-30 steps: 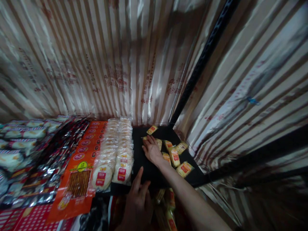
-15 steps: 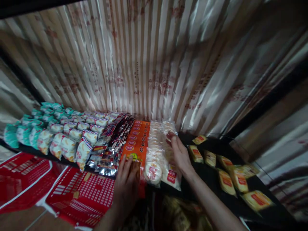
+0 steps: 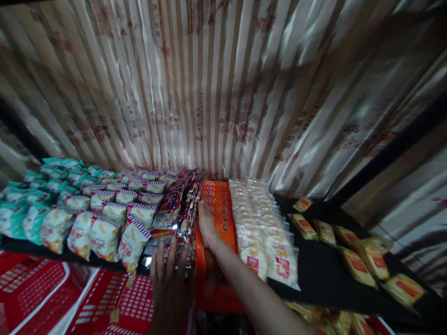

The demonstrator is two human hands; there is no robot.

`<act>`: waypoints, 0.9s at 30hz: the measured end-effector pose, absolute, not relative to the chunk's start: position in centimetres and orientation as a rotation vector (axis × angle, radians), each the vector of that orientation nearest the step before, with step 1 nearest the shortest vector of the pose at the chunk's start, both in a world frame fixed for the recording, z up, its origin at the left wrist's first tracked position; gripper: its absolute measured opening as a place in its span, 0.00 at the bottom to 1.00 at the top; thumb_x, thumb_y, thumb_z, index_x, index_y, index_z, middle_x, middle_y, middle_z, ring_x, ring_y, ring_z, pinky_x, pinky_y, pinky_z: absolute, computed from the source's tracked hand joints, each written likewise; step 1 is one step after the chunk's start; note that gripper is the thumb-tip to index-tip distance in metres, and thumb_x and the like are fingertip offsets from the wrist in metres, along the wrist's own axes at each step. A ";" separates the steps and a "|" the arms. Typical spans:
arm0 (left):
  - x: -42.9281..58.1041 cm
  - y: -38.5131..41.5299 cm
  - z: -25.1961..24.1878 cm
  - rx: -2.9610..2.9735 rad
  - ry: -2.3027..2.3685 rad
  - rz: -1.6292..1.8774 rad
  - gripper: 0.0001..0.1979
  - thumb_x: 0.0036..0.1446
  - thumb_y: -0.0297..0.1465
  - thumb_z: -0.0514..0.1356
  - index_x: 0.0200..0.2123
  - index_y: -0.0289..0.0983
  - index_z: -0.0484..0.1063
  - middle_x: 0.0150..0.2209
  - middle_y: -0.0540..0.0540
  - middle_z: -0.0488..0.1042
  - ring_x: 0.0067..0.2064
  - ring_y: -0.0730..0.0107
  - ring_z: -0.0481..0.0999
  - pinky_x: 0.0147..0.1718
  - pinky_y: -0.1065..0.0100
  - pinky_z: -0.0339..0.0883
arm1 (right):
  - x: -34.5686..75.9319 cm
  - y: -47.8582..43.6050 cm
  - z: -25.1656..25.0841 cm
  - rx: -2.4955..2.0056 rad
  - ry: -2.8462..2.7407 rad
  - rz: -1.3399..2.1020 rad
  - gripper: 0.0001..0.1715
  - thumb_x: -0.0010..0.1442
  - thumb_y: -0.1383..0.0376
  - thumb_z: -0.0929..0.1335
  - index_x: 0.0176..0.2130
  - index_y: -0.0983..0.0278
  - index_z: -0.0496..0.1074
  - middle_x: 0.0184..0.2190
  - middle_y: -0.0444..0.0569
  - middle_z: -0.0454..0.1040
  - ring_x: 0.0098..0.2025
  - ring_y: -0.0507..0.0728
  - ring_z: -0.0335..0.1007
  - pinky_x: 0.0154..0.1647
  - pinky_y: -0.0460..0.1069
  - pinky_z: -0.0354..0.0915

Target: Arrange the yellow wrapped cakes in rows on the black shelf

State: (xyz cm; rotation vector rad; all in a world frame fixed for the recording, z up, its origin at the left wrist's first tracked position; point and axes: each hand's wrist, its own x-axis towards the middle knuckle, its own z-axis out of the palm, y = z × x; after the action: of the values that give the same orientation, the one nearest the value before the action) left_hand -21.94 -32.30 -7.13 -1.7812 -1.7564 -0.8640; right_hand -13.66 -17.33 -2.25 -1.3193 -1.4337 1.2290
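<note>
silver packets (image 3: pixel 173 210) touch left hand (image 3: pixel 170 279); orange packs (image 3: pixel 220 204), right hand (image 3: pixel 206 224).

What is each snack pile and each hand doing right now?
Left hand, flat on the silver foil packets.
Right hand, resting where foil row meets orange flat packets.
Clear rice cracker packs, lined up neatly.
Small yellow packets, scattered on black shelf.
</note>
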 end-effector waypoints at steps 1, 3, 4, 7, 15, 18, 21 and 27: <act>-22.1 -32.2 -7.3 -1.796 -1.751 -0.873 0.25 0.52 0.36 0.61 0.55 0.40 0.66 0.63 0.40 0.57 0.65 0.46 0.47 0.60 0.46 0.45 | -14.2 -17.1 -2.2 -1.325 -1.431 1.218 0.46 0.61 0.42 0.46 0.65 0.67 0.45 0.66 0.51 0.44 0.67 0.55 0.37 0.66 0.53 0.38; -22.3 -32.0 -7.7 -1.815 -1.718 -0.898 0.27 0.52 0.36 0.61 0.56 0.41 0.65 0.64 0.40 0.54 0.66 0.47 0.47 0.61 0.46 0.43 | -15.1 -16.8 -2.2 -1.342 -1.427 1.200 0.44 0.62 0.43 0.46 0.65 0.67 0.44 0.66 0.50 0.45 0.67 0.53 0.38 0.66 0.51 0.40; -22.5 -31.9 -8.0 -1.820 -1.701 -0.915 0.27 0.52 0.36 0.61 0.56 0.41 0.64 0.64 0.41 0.53 0.66 0.47 0.47 0.61 0.46 0.42 | -15.4 -16.7 -2.3 -1.352 -1.431 1.190 0.43 0.62 0.44 0.45 0.65 0.67 0.44 0.66 0.50 0.45 0.67 0.53 0.39 0.66 0.50 0.40; -22.8 -31.6 -8.7 -1.856 -1.672 -0.947 0.29 0.51 0.36 0.61 0.57 0.41 0.63 0.65 0.42 0.53 0.66 0.46 0.47 0.61 0.45 0.41 | -16.2 -16.5 -2.5 -1.395 -1.422 1.161 0.41 0.64 0.47 0.46 0.65 0.69 0.44 0.66 0.51 0.45 0.67 0.53 0.39 0.66 0.50 0.41; -23.2 -31.4 -9.5 -1.946 -1.646 -0.932 0.29 0.52 0.34 0.61 0.58 0.39 0.62 0.65 0.41 0.52 0.65 0.48 0.49 0.61 0.48 0.43 | -17.1 -16.7 -3.0 -1.499 -1.477 1.169 0.37 0.66 0.52 0.49 0.65 0.72 0.44 0.67 0.53 0.42 0.68 0.53 0.35 0.67 0.49 0.36; -23.2 -31.5 -9.3 -1.957 -1.652 -0.966 0.30 0.51 0.35 0.61 0.58 0.40 0.61 0.65 0.41 0.50 0.65 0.48 0.49 0.61 0.49 0.44 | -17.4 -16.7 -3.0 -1.542 -1.501 1.174 0.37 0.66 0.53 0.49 0.65 0.73 0.44 0.67 0.53 0.42 0.68 0.53 0.35 0.67 0.49 0.36; -23.1 -31.5 -9.1 -1.971 -1.666 -0.968 0.30 0.51 0.35 0.62 0.58 0.39 0.61 0.65 0.41 0.51 0.65 0.48 0.50 0.61 0.49 0.44 | -17.6 -16.6 -3.1 -1.565 -1.514 1.162 0.36 0.66 0.54 0.49 0.65 0.73 0.43 0.67 0.53 0.43 0.68 0.54 0.36 0.67 0.49 0.36; -23.1 -31.3 -8.7 -1.970 -1.665 -0.980 0.27 0.52 0.34 0.61 0.56 0.38 0.64 0.64 0.41 0.54 0.65 0.50 0.50 0.62 0.51 0.43 | -17.9 -16.1 -3.7 -1.541 -1.487 1.170 0.34 0.66 0.56 0.50 0.65 0.72 0.46 0.66 0.53 0.46 0.67 0.54 0.39 0.67 0.50 0.38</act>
State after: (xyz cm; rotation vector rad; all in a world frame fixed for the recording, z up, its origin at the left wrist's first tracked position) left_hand -23.07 -31.34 -8.74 -1.9701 -1.6654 -0.9799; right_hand -17.94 -16.14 -3.69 -1.5408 -1.4874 1.1703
